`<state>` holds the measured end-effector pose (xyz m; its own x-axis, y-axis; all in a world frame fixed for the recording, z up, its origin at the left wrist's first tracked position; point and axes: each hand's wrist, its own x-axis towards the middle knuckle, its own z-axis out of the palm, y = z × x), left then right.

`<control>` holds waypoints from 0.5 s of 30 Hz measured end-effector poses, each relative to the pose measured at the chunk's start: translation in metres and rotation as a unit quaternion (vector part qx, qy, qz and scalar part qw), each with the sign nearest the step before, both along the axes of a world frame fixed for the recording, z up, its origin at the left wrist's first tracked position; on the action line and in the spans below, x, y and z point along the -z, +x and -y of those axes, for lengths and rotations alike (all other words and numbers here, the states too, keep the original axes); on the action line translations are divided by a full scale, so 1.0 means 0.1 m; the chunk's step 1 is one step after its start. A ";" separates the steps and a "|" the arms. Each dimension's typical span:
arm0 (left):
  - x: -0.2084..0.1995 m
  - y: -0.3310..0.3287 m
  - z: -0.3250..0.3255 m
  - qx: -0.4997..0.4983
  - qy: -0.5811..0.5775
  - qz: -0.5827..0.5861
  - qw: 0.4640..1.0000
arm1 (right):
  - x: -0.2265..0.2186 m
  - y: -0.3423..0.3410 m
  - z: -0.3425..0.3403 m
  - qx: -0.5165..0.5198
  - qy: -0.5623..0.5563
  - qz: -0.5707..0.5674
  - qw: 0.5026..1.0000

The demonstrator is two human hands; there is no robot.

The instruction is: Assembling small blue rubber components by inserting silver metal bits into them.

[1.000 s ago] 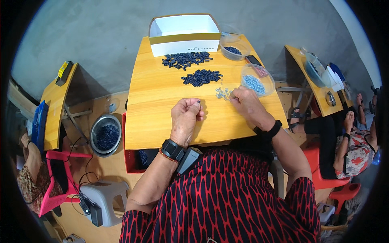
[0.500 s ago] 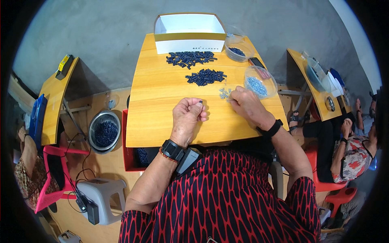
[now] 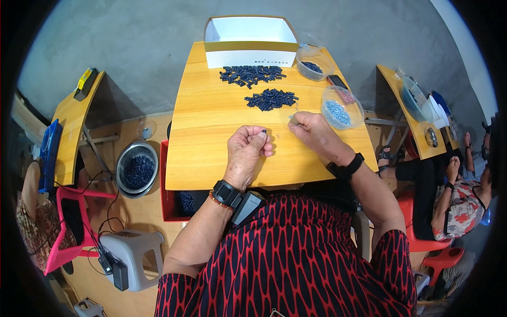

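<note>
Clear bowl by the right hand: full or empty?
Neither, partly filled: the clear bowl holds small bluish pieces, with bare plastic showing around them.

The left fingers (image 3: 258,140) hide most of a small dark piece (image 3: 264,131). You can't tell if the right fingers (image 3: 303,120) hold anything. Down and left of the left fingers, the table (image 3: 203,142) covers part of a red box (image 3: 165,182).

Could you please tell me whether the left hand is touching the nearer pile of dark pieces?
Apart: the head view shows a strip of yellow tabletop between the left hand and the nearer pile of dark pieces.
</note>
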<state>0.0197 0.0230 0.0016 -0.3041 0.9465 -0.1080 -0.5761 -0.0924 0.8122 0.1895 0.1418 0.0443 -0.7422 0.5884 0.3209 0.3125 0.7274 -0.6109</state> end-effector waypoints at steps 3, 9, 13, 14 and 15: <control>0.05 -0.01 -0.01 -0.016 0.007 0.005 1.000 | -0.01 0.00 0.04 0.007 -0.071 0.000 0.997; 0.04 0.04 -0.02 -0.084 0.017 0.032 0.996 | 0.01 -0.04 0.06 -0.015 -0.010 0.021 1.000; 0.04 0.10 -0.07 -0.099 -0.014 -0.006 0.995 | 0.01 -0.08 0.10 0.008 -0.019 -0.003 1.000; 0.04 0.10 -0.08 -0.099 -0.011 -0.004 0.995 | 0.01 -0.08 0.10 0.016 -0.021 -0.008 1.000; 0.04 0.10 -0.09 -0.098 -0.011 -0.002 0.995 | 0.02 -0.07 0.14 0.016 -0.025 -0.007 1.000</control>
<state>0.0294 0.0319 -0.0027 -0.4827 0.8666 -0.1262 -0.5462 -0.1853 0.8169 0.1823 0.1282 0.0428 -0.7188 0.6265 0.3014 0.3252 0.6862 -0.6507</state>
